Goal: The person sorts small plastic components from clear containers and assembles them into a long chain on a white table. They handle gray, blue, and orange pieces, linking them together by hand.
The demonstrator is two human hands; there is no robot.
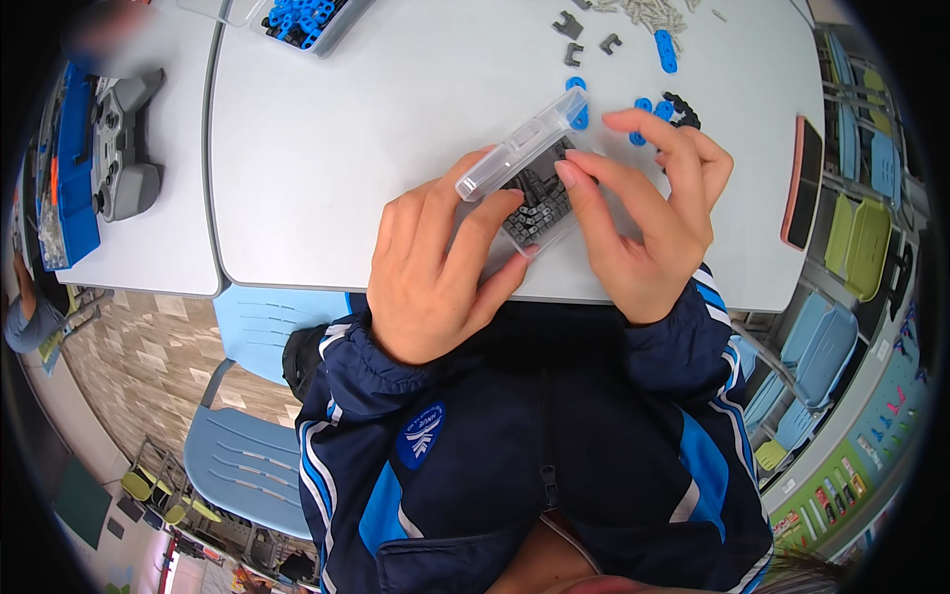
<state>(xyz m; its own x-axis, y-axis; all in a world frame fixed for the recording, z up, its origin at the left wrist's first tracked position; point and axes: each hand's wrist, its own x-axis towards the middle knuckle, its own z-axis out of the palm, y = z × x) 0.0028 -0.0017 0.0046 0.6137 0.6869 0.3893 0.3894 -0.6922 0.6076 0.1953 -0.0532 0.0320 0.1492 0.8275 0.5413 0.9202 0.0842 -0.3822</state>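
Both hands, left hand (435,262) and right hand (648,213), hold a clear plastic box (529,173) of dark parts above the grey table (346,148).

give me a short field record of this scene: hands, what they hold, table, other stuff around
left hand: grips the clear plastic box from the left, thumb on its raised lid
right hand: holds the box's right side, fingertip on the rim
box contents: small dark grey plastic parts
table: pale grey tabletop
loose pieces: blue plastic connectors, dark grey brackets
far edge: clear tray of blue parts
left table: grey handheld controller
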